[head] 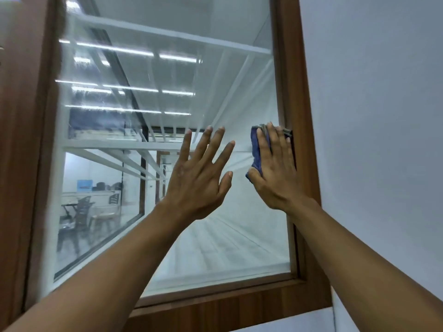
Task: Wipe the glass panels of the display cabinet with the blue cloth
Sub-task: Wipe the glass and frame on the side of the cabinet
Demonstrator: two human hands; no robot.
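Note:
A large glass panel (167,92) of the display cabinet fills the view, set in a brown wooden frame (294,80). My right hand (275,168) presses the blue cloth (256,149) flat against the glass at the panel's right edge, fingers straight, with the cloth showing past my thumb and fingertips. My left hand (199,173) is raised beside it, fingers spread and straight, palm toward the glass near the panel's middle. Whether it touches the glass I cannot tell.
White shelves (167,32) show inside the cabinet, and the glass reflects ceiling lights and a room with chairs (81,212). A plain grey wall (371,116) runs to the right of the frame. Another wooden frame part (21,140) stands at the left.

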